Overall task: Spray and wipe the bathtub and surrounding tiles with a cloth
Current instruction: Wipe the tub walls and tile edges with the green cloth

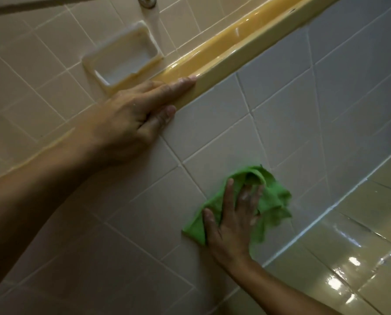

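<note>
Currently the green cloth lies bunched against the pale wall tiles in the lower middle of the frame, pinned there by the right hand. That hand's fingers are spread and nearly straight, pressing flat on the fabric rather than curling round it, so the cloth is held only by pressure against the wall. The left hand, in the middle left, holds nothing. It lies open with its fingers stretched along the edge of a glossy yellow ledge that runs diagonally to the upper right, apparently as a brace. A recessed soap dish sits in the wall at the upper left, just beside that hand, and a metal fitting shows at the top edge. Shiny tiles in the lower right catch bright reflections and look wet. No spray bottle is in view. The cloth looks light, soft and limp. It folds and rucks under the palm, and its far edge trails loose past the fingertips, so it will probably slide easily on the slick tile and drop if the pressure lifts. The best hold is likely a flat palm over the middle of the bundle, with the loose corners gathered under the fingers so the pad stays together while wiping.
</note>
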Demonstrator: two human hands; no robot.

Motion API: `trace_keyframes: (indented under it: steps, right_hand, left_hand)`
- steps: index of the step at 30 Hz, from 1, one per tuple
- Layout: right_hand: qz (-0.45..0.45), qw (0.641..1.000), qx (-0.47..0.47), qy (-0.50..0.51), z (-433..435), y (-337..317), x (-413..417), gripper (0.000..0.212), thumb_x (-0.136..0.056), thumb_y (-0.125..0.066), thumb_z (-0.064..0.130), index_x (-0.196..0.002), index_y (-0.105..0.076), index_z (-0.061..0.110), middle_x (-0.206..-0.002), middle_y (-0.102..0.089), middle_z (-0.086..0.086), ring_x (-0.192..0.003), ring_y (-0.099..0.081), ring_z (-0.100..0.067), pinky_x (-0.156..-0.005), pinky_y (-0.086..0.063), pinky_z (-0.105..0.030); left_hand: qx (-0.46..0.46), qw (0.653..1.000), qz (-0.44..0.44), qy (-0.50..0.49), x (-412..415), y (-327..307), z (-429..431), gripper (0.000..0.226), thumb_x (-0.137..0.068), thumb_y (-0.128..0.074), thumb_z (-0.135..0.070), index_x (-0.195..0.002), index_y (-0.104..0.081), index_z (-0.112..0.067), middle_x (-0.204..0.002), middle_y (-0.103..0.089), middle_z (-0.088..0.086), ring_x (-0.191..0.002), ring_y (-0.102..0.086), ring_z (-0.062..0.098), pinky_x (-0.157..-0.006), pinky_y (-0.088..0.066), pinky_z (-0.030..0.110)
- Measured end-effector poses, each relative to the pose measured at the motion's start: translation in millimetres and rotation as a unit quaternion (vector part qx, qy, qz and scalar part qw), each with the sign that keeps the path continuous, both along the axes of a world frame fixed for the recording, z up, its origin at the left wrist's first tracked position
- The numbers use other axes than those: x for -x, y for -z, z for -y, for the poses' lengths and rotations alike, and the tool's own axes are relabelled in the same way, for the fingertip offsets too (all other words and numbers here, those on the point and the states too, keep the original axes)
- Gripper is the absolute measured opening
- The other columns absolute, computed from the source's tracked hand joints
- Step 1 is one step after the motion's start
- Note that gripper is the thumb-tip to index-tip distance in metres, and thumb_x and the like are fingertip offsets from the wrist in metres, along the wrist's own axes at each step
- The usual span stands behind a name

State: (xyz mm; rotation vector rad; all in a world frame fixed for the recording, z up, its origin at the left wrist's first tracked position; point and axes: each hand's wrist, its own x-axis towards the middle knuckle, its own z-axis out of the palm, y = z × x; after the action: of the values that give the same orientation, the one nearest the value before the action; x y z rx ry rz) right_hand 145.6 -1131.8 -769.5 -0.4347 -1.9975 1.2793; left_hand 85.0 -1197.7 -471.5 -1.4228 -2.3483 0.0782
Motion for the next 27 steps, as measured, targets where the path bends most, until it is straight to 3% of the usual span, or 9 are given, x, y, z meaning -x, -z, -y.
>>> trace_keyframes:
  steps: [1,3,5,9,13,16,19,23,27]
  right_hand:
    - [0.004,0.998,-0.051,-0.025,-8,-24,-2,0.075,-0.098,-0.028,0.067,-0.160,0.006,0.041,-0.169,-0.001,-0.008,-0.154,0.017,-0.034,-0.112,-0.006,-0.074]
    - [0.016,0.993,-0.108,-0.040,-29,-79,-6,0.070,-0.099,-0.021,0.067,-0.157,0.012,0.046,-0.167,0.013,0.001,-0.153,0.022,-0.031,-0.108,-0.014,-0.080]
    - [0.027,0.987,-0.141,-0.069,-48,-125,-19,0.064,-0.100,-0.018,0.065,-0.150,0.021,0.056,-0.160,0.033,0.013,-0.149,0.035,-0.021,-0.110,-0.012,-0.076]
    - [0.041,0.966,-0.159,-0.200,-83,-184,-42,0.058,-0.102,-0.018,0.060,-0.145,0.021,0.064,-0.156,0.039,0.024,-0.144,0.040,-0.014,-0.116,-0.002,-0.068]
    - [0.092,0.938,-0.238,-0.236,-110,-199,-51,0.061,-0.105,-0.020,0.054,-0.147,0.024,0.060,-0.156,0.041,0.020,-0.145,0.038,-0.016,-0.119,0.001,-0.062]
    - [0.155,0.897,-0.346,-0.227,-130,-206,-53,0.072,-0.106,-0.029,0.045,-0.147,0.029,0.055,-0.160,0.036,0.011,-0.149,0.032,-0.022,-0.121,-0.001,-0.060]
    - [0.175,0.854,-0.447,-0.201,-146,-209,-55,0.083,-0.104,-0.037,0.044,-0.145,0.035,0.052,-0.163,0.032,0.005,-0.153,0.023,-0.027,-0.123,-0.004,-0.055]
    - [0.145,0.811,-0.544,-0.160,-164,-209,-53,0.093,-0.099,-0.045,0.050,-0.148,0.035,0.046,-0.168,0.016,0.001,-0.151,0.002,-0.031,-0.114,-0.020,-0.049]
    - [0.104,0.794,-0.577,-0.159,-170,-213,-48,0.083,-0.102,-0.035,0.050,-0.149,0.033,0.044,-0.168,0.017,0.001,-0.146,-0.005,-0.030,-0.108,-0.024,-0.045]
  left_hand:
    - [-0.018,1.000,0.017,0.013,-2,0,-1,0.050,-0.104,-0.044,-0.035,-0.154,-0.042,-0.036,-0.149,-0.053,-0.007,-0.134,-0.052,0.014,-0.111,-0.043,0.038]
    - [-0.077,0.997,0.021,0.020,-5,4,4,0.043,-0.104,-0.048,-0.028,-0.146,-0.056,-0.027,-0.139,-0.060,-0.005,-0.126,-0.057,0.012,-0.107,-0.046,0.033]
    - [-0.137,0.991,0.009,0.005,-15,10,13,0.036,-0.103,-0.050,-0.028,-0.135,-0.065,-0.023,-0.133,-0.064,-0.005,-0.122,-0.060,0.012,-0.104,-0.049,0.036]
    - [-0.167,0.977,-0.100,-0.086,-49,52,30,0.037,-0.098,-0.051,-0.049,-0.128,-0.068,-0.036,-0.150,-0.052,-0.008,-0.135,-0.053,0.021,-0.106,-0.040,0.054]
    - [-0.171,0.948,-0.156,-0.216,-73,93,27,0.052,-0.086,-0.052,-0.074,-0.123,-0.066,-0.040,-0.166,-0.029,0.000,-0.154,-0.025,0.028,-0.118,-0.010,0.065]
    - [-0.195,0.928,-0.166,-0.271,-78,106,12,0.061,-0.078,-0.054,-0.082,-0.113,-0.067,-0.035,-0.169,-0.020,0.003,-0.157,-0.013,0.030,-0.118,-0.003,0.071]
    - [-0.227,0.909,-0.162,-0.309,-81,114,-6,0.063,-0.074,-0.057,-0.085,-0.109,-0.066,-0.033,-0.170,-0.015,0.005,-0.158,-0.005,0.032,-0.117,-0.001,0.072]
    - [-0.277,0.885,-0.153,-0.342,-80,125,-31,0.061,-0.070,-0.067,-0.077,-0.109,-0.064,-0.030,-0.171,-0.007,0.010,-0.158,0.001,0.033,-0.118,-0.001,0.072]
    - [-0.319,0.859,-0.150,-0.372,-86,139,-64,0.047,-0.073,-0.071,-0.059,-0.107,-0.069,-0.026,-0.166,-0.023,0.014,-0.148,-0.025,0.037,-0.112,-0.020,0.062]
